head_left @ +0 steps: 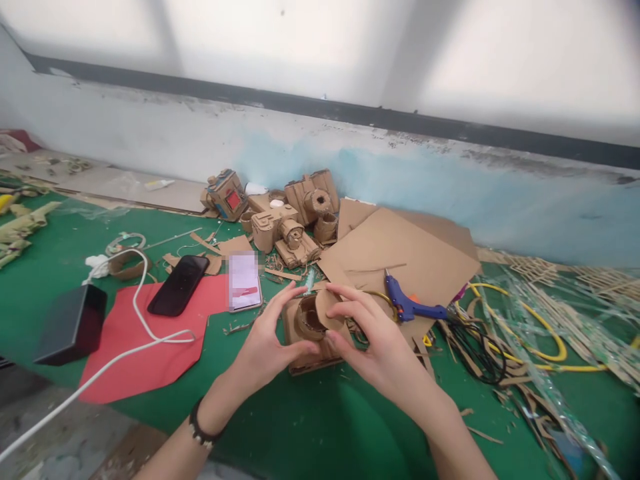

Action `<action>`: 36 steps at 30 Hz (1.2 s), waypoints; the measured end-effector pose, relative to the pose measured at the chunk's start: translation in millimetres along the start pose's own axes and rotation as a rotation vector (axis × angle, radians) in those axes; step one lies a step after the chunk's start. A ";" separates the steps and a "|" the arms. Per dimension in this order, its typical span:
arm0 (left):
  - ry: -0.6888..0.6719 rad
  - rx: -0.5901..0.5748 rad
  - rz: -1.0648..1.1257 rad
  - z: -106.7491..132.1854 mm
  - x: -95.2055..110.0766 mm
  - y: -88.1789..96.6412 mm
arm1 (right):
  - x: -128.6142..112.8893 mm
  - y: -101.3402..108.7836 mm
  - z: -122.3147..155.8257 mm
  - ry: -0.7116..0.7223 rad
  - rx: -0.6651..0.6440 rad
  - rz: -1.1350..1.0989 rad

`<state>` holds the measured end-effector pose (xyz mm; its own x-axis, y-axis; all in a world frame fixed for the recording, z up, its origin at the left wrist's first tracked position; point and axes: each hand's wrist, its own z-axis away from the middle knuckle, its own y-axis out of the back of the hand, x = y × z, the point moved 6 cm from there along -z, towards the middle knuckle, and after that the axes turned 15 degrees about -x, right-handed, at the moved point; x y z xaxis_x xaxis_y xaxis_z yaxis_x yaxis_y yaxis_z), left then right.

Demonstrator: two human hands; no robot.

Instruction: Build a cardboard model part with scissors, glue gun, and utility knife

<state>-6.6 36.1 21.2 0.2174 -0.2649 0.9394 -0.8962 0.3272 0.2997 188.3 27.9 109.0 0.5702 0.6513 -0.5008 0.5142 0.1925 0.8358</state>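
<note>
A cardboard camera model (pixel 295 330) lies on the green table in front of me, its round lens tube (pixel 311 317) facing up. My left hand (pixel 273 333) curves around its left side, thumb at the near side of the tube and fingers toward the far edge. Between the thumb and fingers of my right hand (pixel 367 327) is a small, curved-edged piece of cardboard (pixel 327 305), right beside the tube. My right fingers partly cover this piece and the right side of the model.
Behind are finished-looking cardboard cameras (pixel 275 227) and cardboard sheets (pixel 405 247). A blue glue gun (pixel 413 307) with a black cord lies to the right, near yellow tubing (pixel 545 363). Leftward are a phone (pixel 179 285), another lit phone (pixel 245 280), red paper (pixel 165 363) and a dark box (pixel 73 325).
</note>
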 end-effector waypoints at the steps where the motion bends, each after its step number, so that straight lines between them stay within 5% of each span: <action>1: -0.006 0.003 -0.017 -1.4 0.2 -2.0 | -0.6 -2.7 -2.4 0.003 -0.022 -0.011; 21: -0.047 0.090 -0.141 -1.8 -1.3 -14.1 | -3.9 -14.0 4.6 0.183 0.040 0.166; 36: -0.067 0.080 -0.175 -2.3 3.4 -17.4 | -11.2 -25.5 7.1 0.222 -0.064 0.324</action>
<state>10.5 31.6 19.6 0.3490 -0.3717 0.8602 -0.8754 0.1983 0.4408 173.3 10.5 91.7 0.5399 0.8275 -0.1539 0.2856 -0.0081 0.9583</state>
